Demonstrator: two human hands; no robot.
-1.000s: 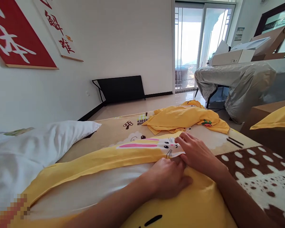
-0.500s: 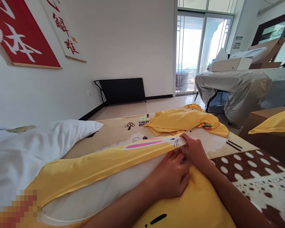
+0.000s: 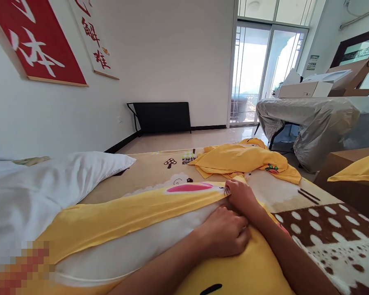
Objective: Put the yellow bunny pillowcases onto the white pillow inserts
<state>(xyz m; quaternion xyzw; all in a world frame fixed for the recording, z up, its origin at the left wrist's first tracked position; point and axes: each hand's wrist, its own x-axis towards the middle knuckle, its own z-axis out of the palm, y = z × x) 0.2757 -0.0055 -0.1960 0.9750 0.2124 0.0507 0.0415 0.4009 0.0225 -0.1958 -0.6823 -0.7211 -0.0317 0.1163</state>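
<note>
A white pillow lies partly inside a yellow pillowcase with a rabbit print, its long opening gaping toward me. My left hand is closed on the near edge of the pillowcase, close to the white pillow; its fingertips are hidden. Just beyond it, my right hand pinches the far edge of the pillowcase beside the rabbit's face. The near yellow side bulges below both hands.
Another white pillow lies at the left. Crumpled yellow cloth rests on the patterned blanket. A cardboard box with yellow fabric stands right, before a plastic-covered table.
My right hand has shifted slightly left and down along the far edge with the fabric. My left hand sits a little apart from it now. The view has shifted slightly.
</note>
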